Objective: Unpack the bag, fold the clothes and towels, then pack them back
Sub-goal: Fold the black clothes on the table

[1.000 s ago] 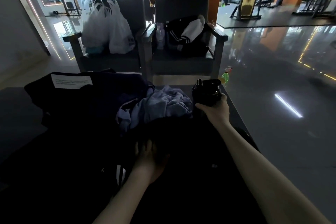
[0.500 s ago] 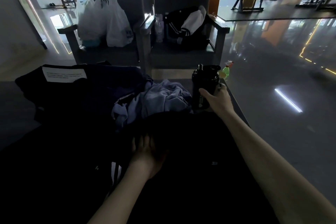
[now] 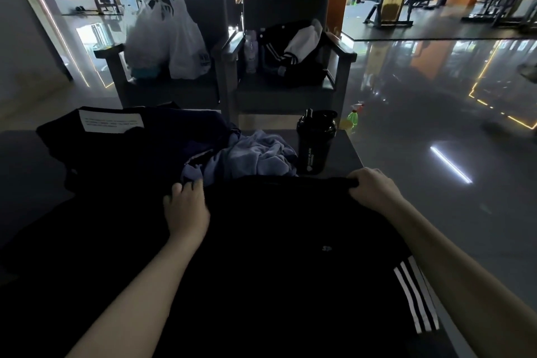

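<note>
step: folding | black white-striped fabric garment (image 3: 290,241) spread at near edge of counter (image 3: 347,154) | left grip (image 3: 186,206), right grip (image 3: 372,189) both clamped on its far hem | next: probably draw hem toward near edge, keep it square

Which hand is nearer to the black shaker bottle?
Right. The right hand grips the black garment just in front of the bottle; the left hand holds it farther left, by the blue cloth.

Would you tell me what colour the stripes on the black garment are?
White stripes, clearest in the head view.
</note>
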The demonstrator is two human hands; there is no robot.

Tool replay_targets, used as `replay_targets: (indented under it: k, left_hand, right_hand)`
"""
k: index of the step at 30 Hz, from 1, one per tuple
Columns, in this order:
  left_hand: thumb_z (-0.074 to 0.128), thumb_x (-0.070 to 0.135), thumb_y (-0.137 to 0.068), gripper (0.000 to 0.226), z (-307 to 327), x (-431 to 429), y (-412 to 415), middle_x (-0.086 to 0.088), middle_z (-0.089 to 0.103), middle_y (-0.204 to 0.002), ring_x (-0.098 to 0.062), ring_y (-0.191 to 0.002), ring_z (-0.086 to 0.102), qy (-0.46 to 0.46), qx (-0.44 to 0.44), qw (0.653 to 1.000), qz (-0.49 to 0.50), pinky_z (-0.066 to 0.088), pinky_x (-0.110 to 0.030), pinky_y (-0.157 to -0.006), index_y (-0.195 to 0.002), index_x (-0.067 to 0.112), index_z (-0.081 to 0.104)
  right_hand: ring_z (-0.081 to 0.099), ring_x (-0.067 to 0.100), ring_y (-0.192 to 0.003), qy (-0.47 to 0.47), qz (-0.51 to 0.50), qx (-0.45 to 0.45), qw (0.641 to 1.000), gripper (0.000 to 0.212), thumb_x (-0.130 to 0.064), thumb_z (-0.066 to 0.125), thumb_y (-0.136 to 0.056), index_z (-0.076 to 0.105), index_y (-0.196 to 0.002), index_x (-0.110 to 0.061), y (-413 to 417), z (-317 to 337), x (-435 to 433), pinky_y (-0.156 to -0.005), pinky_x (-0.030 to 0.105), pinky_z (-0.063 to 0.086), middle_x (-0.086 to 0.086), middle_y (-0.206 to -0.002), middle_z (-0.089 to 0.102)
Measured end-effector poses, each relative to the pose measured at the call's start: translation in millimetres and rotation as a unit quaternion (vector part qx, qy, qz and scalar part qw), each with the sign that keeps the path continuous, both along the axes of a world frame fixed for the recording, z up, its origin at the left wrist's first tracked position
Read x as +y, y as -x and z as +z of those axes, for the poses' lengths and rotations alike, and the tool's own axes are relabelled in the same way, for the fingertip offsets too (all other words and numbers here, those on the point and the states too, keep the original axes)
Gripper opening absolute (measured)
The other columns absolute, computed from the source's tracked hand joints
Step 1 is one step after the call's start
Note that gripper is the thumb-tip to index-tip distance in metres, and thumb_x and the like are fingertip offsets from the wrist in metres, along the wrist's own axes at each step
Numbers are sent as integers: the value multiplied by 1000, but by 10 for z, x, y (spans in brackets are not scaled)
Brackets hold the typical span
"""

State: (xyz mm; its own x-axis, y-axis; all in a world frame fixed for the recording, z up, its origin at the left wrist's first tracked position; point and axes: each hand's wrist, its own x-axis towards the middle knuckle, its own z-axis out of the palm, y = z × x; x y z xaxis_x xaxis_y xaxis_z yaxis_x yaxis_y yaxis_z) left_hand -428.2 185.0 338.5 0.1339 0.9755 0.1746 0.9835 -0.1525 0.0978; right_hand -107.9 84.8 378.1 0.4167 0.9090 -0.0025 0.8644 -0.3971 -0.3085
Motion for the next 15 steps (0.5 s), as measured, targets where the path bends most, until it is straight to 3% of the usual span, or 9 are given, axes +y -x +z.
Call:
replay_targets:
  k: [2, 4, 7, 10, 13, 15]
  left_hand:
    - [44, 11, -94, 29, 93, 91, 75, -6, 59, -115, -27, -106, 50, 4, 4, 1000, -3, 42, -39, -86, -120, 16, 58]
    - [43, 9, -96, 28, 225, 173, 130, -10, 58, -109, -28, -91, 56, 11, -55, 998, -11, 47, -38, -74, -118, 12, 59]
    - [43, 5, -95, 21, 461, 326, 117, -8, 57, -87, -23, -69, 53, -37, -65, 997, -14, 38, -31, -52, -106, 9, 60]
    - [45, 4, -92, 16, 642, 496, 24, -2, 50, -70, -21, -65, 50, -86, -96, 992, 5, 37, -32, -53, -100, 10, 58]
    - [45, 2, -92, 22, 663, 651, -61, -3, 54, -77, -22, -70, 51, -89, -129, 988, 7, 39, -33, -57, -107, 10, 58]
    - [48, 3, -93, 27, 610, 719, -108, -8, 62, -96, -23, -81, 56, -49, -153, 987, -2, 43, -33, -64, -117, 10, 57]
  right_hand:
    - [60, 30, -85, -49, -22, -40, 998, 23, -13, 52, -82, 69, -95, -17, -19, 89, -15, -67, 31, 44, 8, -92, 64]
    - [61, 30, -77, -95, -42, -81, 991, 20, -11, 51, -83, 70, -89, -16, -39, 212, 7, -61, 30, 41, 7, -79, 61]
    - [64, 36, -85, -143, -60, -108, 982, 23, -12, 51, -85, 72, -92, -19, -54, 410, 123, -64, 30, 38, 13, -87, 67]
    - [63, 36, -89, -179, -78, -108, 975, 25, -11, 51, -87, 72, -97, -20, -92, 553, 295, -66, 30, 36, 15, -92, 68]
    - [63, 36, -90, -176, -91, -101, 975, 25, -11, 49, -89, 72, -96, -18, -139, 537, 458, -68, 30, 36, 15, -93, 67]
    - [62, 36, -89, -153, -92, -82, 981, 25, -7, 47, -89, 70, -97, -13, -168, 402, 532, -67, 31, 38, 17, -94, 67]
